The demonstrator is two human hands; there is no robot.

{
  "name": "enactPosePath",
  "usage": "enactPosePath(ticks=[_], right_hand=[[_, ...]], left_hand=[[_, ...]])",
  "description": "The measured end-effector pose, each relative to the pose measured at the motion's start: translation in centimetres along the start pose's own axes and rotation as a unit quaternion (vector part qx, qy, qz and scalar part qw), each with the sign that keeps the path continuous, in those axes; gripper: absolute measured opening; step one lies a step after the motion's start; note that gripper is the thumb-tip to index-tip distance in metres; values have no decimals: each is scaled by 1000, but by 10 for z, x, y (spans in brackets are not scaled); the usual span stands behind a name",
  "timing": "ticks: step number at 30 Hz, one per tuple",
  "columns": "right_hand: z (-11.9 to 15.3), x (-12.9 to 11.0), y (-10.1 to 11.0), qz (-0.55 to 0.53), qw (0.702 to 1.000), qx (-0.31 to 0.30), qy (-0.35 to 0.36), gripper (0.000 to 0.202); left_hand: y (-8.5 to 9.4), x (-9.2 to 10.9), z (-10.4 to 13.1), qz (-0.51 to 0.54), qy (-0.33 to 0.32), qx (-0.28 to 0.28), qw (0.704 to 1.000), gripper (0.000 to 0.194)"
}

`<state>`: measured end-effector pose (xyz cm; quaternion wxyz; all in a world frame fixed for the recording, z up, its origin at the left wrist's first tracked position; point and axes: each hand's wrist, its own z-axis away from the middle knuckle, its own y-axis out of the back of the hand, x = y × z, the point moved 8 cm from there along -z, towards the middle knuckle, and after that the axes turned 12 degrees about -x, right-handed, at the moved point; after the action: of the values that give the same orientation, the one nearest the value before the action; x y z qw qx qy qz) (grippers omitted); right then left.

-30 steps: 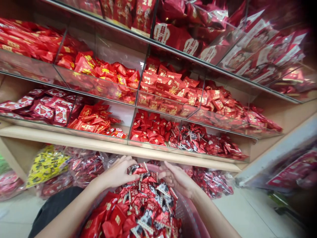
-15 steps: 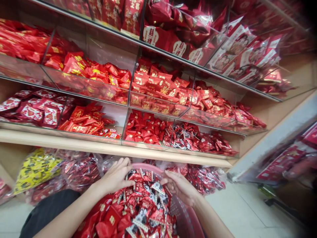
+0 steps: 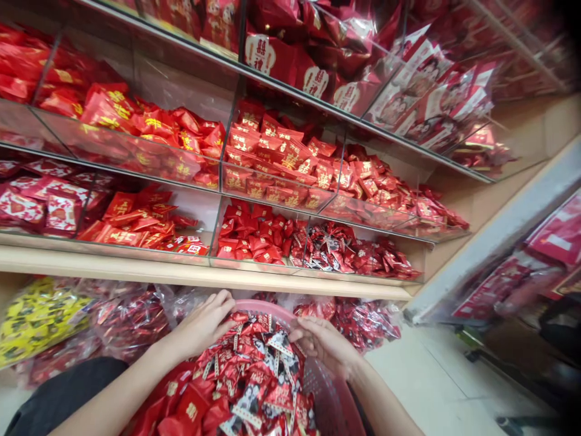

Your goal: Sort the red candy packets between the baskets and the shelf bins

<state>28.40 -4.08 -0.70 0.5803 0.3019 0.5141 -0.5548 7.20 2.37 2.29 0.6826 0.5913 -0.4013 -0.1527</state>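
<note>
A pink plastic basket (image 3: 336, 393) full of small wrapped packets (image 3: 258, 375), red ones and red-black-white ones, stands at the bottom centre. My left hand (image 3: 209, 318) rests at the basket's far left rim, its fingers apart, with nothing visible in it. On the right side of the rim is my right hand (image 3: 320, 342), its fingers curled in over the edge beside the packets. Whether those fingers hold anything is too small to tell.
Glass-fronted shelves (image 3: 204, 266) with red packets in compartments rise ahead. Below them lie clear bags of packets (image 3: 131, 315) and a yellow bag (image 3: 40, 315). A pale wall edge (image 3: 490, 242) and tiled floor (image 3: 422, 375) are at the right.
The whole view has shifted, so shelves and basket appear slightly further left. Both hands remain at the basket's rim, with little change in their pose.
</note>
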Motion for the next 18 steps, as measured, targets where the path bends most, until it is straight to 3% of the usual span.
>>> enactPosePath(ticks=[2,5,7,9,11,13,15,18], right_hand=[[3,-22,11,37,999,26,23,30],[7,-77,43,145,979,112,90,29],[10,-120,71,243,938,206,138,27],[13,-159,95,353,867,306,171,21],[6,-180,111,477,788,370,123,16],[-6,-182,124,556,734,390,12,18],[-16,-174,134,583,707,389,-98,30],[-24,-165,142,586,686,391,-183,53]], left_hand=[[2,0,1,23,3,-1,1000,32],[8,0,2,75,12,-4,997,32],[12,1,3,104,12,-4,994,32],[13,1,2,124,10,-5,992,33],[13,0,1,137,6,-4,991,33],[13,-3,0,147,1,4,989,33],[13,-5,0,155,-2,13,988,34],[11,-9,0,162,-1,16,987,35]])
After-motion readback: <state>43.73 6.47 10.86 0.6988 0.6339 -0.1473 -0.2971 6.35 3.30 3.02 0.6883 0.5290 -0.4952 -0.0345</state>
